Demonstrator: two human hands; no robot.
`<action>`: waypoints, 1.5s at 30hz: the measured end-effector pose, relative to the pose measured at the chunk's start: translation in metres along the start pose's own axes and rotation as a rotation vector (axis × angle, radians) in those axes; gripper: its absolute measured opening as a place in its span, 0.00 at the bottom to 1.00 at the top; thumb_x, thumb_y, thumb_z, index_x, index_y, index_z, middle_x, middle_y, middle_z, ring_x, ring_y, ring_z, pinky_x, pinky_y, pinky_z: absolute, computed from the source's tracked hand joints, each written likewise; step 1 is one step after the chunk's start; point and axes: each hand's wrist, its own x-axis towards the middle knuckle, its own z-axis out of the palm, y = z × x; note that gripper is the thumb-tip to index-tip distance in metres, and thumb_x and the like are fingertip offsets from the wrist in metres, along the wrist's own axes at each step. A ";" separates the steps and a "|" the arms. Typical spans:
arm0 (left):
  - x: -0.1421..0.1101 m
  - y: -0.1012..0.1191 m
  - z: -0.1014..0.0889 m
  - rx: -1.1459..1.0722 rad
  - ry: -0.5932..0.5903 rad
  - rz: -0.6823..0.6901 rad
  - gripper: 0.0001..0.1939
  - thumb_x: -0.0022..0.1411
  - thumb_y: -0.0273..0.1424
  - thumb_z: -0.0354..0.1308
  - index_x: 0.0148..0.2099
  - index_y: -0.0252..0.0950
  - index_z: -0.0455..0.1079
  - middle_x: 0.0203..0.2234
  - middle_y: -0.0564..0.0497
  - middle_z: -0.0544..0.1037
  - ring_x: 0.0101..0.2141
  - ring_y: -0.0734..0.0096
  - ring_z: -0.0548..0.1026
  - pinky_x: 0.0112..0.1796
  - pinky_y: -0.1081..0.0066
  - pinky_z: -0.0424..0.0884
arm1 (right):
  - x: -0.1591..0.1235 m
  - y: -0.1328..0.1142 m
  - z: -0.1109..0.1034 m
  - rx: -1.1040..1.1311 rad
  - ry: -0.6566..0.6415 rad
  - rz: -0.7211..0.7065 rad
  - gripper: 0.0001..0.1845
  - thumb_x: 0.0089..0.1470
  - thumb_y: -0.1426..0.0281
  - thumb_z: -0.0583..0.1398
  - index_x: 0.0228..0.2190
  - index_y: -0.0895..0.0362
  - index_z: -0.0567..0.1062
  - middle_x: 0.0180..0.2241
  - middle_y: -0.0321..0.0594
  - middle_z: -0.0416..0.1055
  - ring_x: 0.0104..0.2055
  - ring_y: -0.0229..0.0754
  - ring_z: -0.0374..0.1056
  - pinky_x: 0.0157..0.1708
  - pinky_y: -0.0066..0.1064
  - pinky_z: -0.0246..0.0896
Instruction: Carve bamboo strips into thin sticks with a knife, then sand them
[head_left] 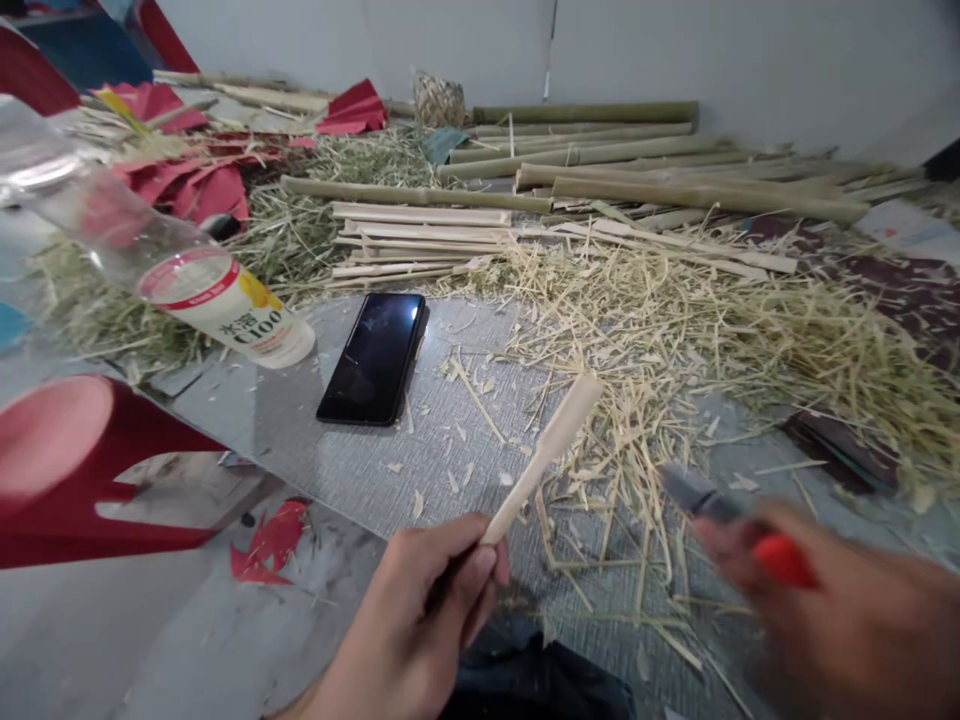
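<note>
My left hand [439,590] is closed around the thin lower end of a pale carved bamboo stick [541,455], which widens into a flat, paddle-like tip pointing up and to the right. My right hand [832,590], smeared by motion, grips a knife [705,495] with a grey front end and a red part on its handle. The knife is to the right of the stick, apart from it. Below both, thin bamboo shavings [615,480] litter the grey textured floor tile [450,470].
A black phone [373,360] lies left of the stick, near a tilted-looking plastic bottle [225,290]. A red stool [97,470] stands at left. Bamboo poles [637,150], split strips [427,240] and red scraps [187,185] lie towards the wall. A dark flat object [840,450] lies right.
</note>
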 end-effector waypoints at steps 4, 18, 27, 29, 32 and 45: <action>0.004 0.004 0.005 -0.002 0.015 0.052 0.16 0.74 0.35 0.44 0.42 0.34 0.70 0.20 0.58 0.62 0.20 0.81 0.59 0.20 0.83 0.56 | -0.001 -0.034 0.011 0.048 0.013 -0.134 0.29 0.63 0.46 0.50 0.20 0.53 0.63 0.12 0.29 0.59 0.12 0.33 0.56 0.15 0.30 0.47; 0.011 0.012 0.023 -0.448 -0.003 -0.043 0.14 0.71 0.40 0.53 0.43 0.35 0.73 0.18 0.59 0.64 0.15 0.85 0.62 0.16 0.84 0.60 | -0.002 -0.056 0.021 0.216 0.065 -0.094 0.27 0.65 0.49 0.50 0.35 0.60 0.71 0.15 0.29 0.64 0.14 0.33 0.62 0.16 0.28 0.52; 0.005 0.016 0.018 -0.193 0.075 0.239 0.13 0.72 0.29 0.51 0.51 0.40 0.76 0.30 0.52 0.74 0.26 0.81 0.67 0.24 0.83 0.62 | -0.011 -0.056 0.024 0.317 0.024 -0.075 0.24 0.65 0.50 0.51 0.35 0.59 0.72 0.16 0.32 0.67 0.15 0.34 0.63 0.16 0.26 0.54; 0.005 0.021 0.015 -0.168 0.083 0.278 0.14 0.71 0.27 0.52 0.52 0.41 0.76 0.33 0.51 0.77 0.32 0.76 0.72 0.32 0.79 0.68 | -0.012 -0.056 0.023 0.333 -0.012 -0.060 0.25 0.64 0.49 0.52 0.35 0.58 0.72 0.16 0.32 0.67 0.15 0.34 0.63 0.16 0.25 0.54; 0.007 0.029 0.012 -0.174 -0.003 0.279 0.15 0.71 0.26 0.51 0.51 0.43 0.77 0.35 0.51 0.79 0.34 0.74 0.75 0.40 0.74 0.72 | -0.013 -0.058 0.022 0.346 -0.052 -0.034 0.27 0.63 0.48 0.52 0.36 0.60 0.73 0.16 0.31 0.66 0.15 0.34 0.63 0.16 0.25 0.55; -0.001 0.017 0.014 -0.285 -0.054 0.110 0.17 0.73 0.33 0.49 0.55 0.38 0.75 0.27 0.53 0.68 0.21 0.81 0.59 0.19 0.80 0.57 | -0.003 -0.041 0.000 -0.120 0.007 -0.029 0.30 0.65 0.47 0.49 0.20 0.53 0.66 0.15 0.33 0.59 0.15 0.35 0.52 0.19 0.32 0.42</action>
